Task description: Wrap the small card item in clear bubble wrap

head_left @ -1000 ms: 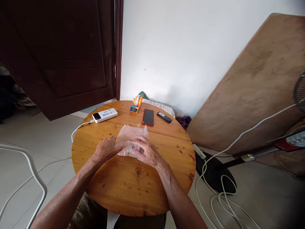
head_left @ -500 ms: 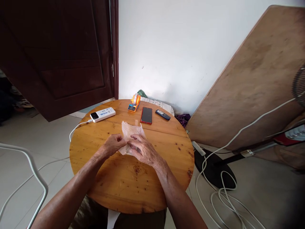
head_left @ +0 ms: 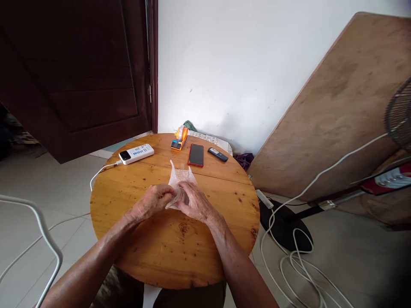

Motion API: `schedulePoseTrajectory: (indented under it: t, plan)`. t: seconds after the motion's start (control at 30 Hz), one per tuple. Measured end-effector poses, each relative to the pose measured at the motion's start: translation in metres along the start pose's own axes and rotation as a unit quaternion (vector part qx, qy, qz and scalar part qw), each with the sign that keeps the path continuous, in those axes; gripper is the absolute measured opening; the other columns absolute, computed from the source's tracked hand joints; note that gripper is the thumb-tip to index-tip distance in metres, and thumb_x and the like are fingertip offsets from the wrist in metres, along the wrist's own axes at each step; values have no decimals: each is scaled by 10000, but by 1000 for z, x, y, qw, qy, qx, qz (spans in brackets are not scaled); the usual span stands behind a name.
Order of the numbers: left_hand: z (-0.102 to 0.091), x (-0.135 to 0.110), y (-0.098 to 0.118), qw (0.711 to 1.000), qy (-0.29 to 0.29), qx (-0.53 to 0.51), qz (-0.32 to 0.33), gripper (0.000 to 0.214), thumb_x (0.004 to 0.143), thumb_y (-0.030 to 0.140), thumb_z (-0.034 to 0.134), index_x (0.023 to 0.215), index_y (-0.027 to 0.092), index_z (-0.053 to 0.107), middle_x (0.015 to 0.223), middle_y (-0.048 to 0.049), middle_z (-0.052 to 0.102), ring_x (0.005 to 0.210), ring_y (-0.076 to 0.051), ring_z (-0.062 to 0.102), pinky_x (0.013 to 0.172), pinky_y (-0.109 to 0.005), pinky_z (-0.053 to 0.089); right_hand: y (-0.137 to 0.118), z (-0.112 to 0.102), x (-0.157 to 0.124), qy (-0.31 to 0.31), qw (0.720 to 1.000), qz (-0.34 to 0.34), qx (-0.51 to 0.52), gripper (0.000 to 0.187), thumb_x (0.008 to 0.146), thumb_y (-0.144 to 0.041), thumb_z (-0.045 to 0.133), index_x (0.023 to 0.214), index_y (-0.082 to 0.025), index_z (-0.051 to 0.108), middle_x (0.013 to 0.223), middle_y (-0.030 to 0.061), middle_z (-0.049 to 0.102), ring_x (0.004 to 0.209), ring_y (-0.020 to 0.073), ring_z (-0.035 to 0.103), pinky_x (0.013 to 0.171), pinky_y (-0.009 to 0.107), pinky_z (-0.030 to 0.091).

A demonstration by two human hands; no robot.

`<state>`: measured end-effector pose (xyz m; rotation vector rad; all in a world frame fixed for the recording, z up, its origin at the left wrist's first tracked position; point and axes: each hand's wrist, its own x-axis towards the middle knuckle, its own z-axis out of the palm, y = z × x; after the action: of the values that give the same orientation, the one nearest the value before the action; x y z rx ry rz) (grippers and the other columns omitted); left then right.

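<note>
A sheet of clear bubble wrap (head_left: 180,177) lies on the round wooden table (head_left: 167,248), folded around a small reddish item that is mostly hidden. My left hand (head_left: 153,202) pinches the wrap's left edge with curled fingers. My right hand (head_left: 194,201) presses on the wrap from the right, fingers bent over the covered item. Both hands meet at the middle of the table.
At the table's far side lie a white power bank (head_left: 136,153) with a white cable (head_left: 98,173), an orange tape dispenser (head_left: 179,139), a red-cased phone (head_left: 195,155) and a small dark phone (head_left: 217,154). A wooden board (head_left: 340,111) leans at the right; cables (head_left: 298,261) trail on the floor.
The bubble wrap has been folded in from a wide sheet to a narrow bundle. My hands have drawn closer together over it.
</note>
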<state>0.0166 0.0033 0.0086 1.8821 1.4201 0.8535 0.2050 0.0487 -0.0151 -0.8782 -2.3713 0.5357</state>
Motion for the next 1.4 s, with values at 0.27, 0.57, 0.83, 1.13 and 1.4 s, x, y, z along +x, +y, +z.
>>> schedulePoseTrajectory:
  t: [0.27, 0.57, 0.83, 1.13, 1.4]
  plan:
    - [29, -1, -20, 964, 123, 134, 193, 164, 803, 136, 550, 867, 198, 688, 1022, -76, 667, 934, -204, 585, 866, -341, 462, 5, -21, -4, -58, 994, 58, 72, 544, 746, -214, 674, 1271, -193, 534, 1290, 120, 597, 1188, 272, 561, 1023, 445, 430]
    - [32, -2, -25, 968, 113, 76, 212, 190, 833, 101, 523, 916, 192, 667, 1047, -83, 648, 978, -182, 597, 890, -310, 492, 10, -37, -3, -24, 970, 181, 160, 313, 795, -265, 633, 1095, -174, 644, 1050, 82, 704, 972, 217, 651, 858, 376, 497]
    - [33, 2, -28, 952, 107, 70, 277, 207, 827, 51, 524, 931, 179, 651, 1014, -78, 677, 958, -189, 606, 882, -327, 512, 13, -21, -4, -6, 970, 210, 126, 192, 774, -199, 584, 927, -159, 692, 822, 36, 708, 737, 161, 641, 707, 284, 494]
    - [35, 3, -33, 953, 96, 82, 275, 225, 838, 76, 543, 981, 193, 670, 1060, -75, 688, 1010, -201, 603, 905, -344, 521, -7, -30, -44, 100, 935, 338, -26, 380, 779, -389, 605, 1095, -180, 635, 1016, 74, 695, 819, 203, 641, 724, 304, 479]
    - [33, 2, -29, 955, 95, 93, 266, 217, 840, 72, 534, 962, 185, 672, 1085, -72, 699, 1013, -210, 596, 912, -357, 519, -22, -23, -43, 58, 901, 419, -95, 450, 825, -433, 590, 1195, -178, 587, 911, 72, 702, 835, 223, 646, 702, 286, 432]
